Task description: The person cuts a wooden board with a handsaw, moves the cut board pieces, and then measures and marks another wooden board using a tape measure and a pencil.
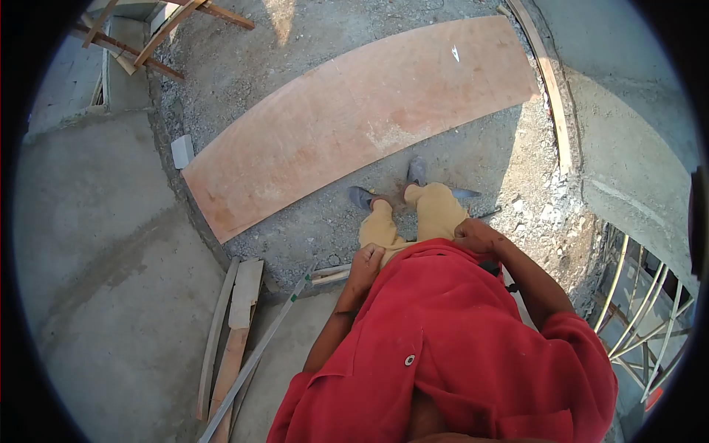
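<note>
My left hand (pixel 365 267) is closed at my left hip, its fingers gripping the tan trousers (pixel 439 210). On the other side, my right hand (pixel 475 235) is curled shut on the trousers near the waist, beside the hem of the red shirt (pixel 458 332). Fingertips of both hands are partly hidden in the cloth. Just beyond my grey shoes (pixel 416 170) a large plywood sheet (pixel 362 111) lies flat on the gravel, with pale scuffs and a small white mark on it.
A metal straightedge (pixel 255 354) and several boards (pixel 240 314) lean at the left beside a concrete wall (pixel 111 244). A white block (pixel 182 151) sits by the sheet's left end. Timber (pixel 546 81) runs along the right wall; pale poles (pixel 639 303) stand lower right.
</note>
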A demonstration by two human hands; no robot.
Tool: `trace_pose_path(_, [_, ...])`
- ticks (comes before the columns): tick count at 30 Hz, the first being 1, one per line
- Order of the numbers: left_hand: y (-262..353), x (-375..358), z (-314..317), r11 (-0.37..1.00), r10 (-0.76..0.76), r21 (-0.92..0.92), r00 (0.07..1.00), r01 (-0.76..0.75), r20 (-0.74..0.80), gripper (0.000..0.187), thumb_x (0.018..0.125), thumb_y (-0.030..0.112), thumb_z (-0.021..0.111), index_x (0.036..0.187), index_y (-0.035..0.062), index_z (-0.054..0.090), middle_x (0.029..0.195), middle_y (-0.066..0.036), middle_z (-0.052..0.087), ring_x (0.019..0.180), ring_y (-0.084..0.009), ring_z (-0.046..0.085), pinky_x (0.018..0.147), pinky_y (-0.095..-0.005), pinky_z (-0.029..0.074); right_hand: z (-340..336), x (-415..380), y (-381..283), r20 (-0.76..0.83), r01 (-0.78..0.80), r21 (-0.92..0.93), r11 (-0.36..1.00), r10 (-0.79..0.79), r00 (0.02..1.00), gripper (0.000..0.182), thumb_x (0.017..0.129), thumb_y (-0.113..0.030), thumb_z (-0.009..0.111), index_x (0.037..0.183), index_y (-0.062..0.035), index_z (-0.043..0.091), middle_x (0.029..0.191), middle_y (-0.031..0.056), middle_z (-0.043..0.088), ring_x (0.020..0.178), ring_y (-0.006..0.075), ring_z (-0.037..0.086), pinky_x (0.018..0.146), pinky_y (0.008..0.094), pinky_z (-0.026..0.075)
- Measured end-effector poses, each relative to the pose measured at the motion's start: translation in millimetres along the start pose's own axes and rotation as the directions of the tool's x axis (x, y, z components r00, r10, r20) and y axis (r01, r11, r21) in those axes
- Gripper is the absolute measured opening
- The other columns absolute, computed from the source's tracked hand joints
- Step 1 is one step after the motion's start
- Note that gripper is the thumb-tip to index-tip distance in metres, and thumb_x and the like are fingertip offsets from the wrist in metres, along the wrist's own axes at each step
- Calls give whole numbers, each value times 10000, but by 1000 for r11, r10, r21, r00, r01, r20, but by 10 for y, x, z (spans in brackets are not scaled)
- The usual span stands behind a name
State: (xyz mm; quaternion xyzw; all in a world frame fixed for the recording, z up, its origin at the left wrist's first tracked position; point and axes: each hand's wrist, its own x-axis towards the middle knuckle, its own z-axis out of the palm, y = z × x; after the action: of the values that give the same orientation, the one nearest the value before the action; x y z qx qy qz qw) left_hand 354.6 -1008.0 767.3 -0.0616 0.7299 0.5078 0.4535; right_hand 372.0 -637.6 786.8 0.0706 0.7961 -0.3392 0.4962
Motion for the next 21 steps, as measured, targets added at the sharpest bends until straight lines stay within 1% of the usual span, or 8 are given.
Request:
trace_pose_path(4, [71,-410,-145,962,-208,-154,970,227,128,329,1002,327,626,907,18,690,729,2,602,676,-81,533,617,-272,450,-145,-174,-226,138,107,2,994,-106,985,357,812,-338,713,693,-6,656,626,172,613,567,297,587,580,426,454])
trace_pose_path(6, [-91,-303,-50,928,-311,-190,947,320,79,328,996,333,638,949,15,704,753,-8,640,669,-94,565,621,-277,471,-142,284,79,231,118,79,990,-134,964,365,815,-355,715,706,-11,663,642,174,621,592,313,603,596,430,467])
trace_pose_path(8, [-320,134,-32,909,-385,-164,923,383,20,369,976,351,675,1040,-10,715,828,-61,721,710,-152,667,688,-303,537,-71,1052,560,98,129,10,992,-129,987,375,818,-374,716,732,-11,675,684,176,644,631,320,625,625,435,486])
trace_pose_path(12, [-935,1597,-195,962,-156,176,952,206,-265,451,949,360,713,1162,-37,682,1033,-210,756,941,-309,752,843,-380,573,19,2885,1999,-357,20,2,1000,-18,934,405,836,-402,706,848,3,695,769,178,691,721,330,670,697,439,522])
trace_pose_path(13, [-1172,2053,-278,954,-73,257,953,152,-293,465,948,357,712,1192,-37,669,1075,-227,744,983,-331,740,873,-397,566,-41,3306,2392,-443,-93,100,991,128,887,360,852,-346,705,846,14,691,758,157,695,709,273,682,677,418,530])
trace_pose_path(14, [-1451,2511,-350,937,11,336,950,100,-313,480,947,354,710,1222,-37,655,1117,-243,732,1024,-354,728,903,-415,560,-55,3726,2853,-505,-155,279,948,282,816,368,844,-370,708,925,-11,716,819,177,708,778,323,698,725,435,541])
trace_pose_path(16, [-1774,3356,-510,892,98,447,939,64,-329,556,944,359,712,1309,-44,597,1231,-279,683,1147,-401,673,993,-449,519,-264,4209,3152,-378,-110,769,630,587,716,322,901,-326,700,1041,-36,694,804,27,636,638,115,607,522,316,489])
trace_pose_path(21, [-2452,5242,-830,769,260,639,912,3,-316,919,898,395,757,1553,-69,311,1597,-303,353,1480,-434,363,1167,-449,390,-336,5265,4234,-310,-53,900,434,719,622,350,909,-350,722,1130,-88,656,932,15,566,780,151,598,623,365,511])
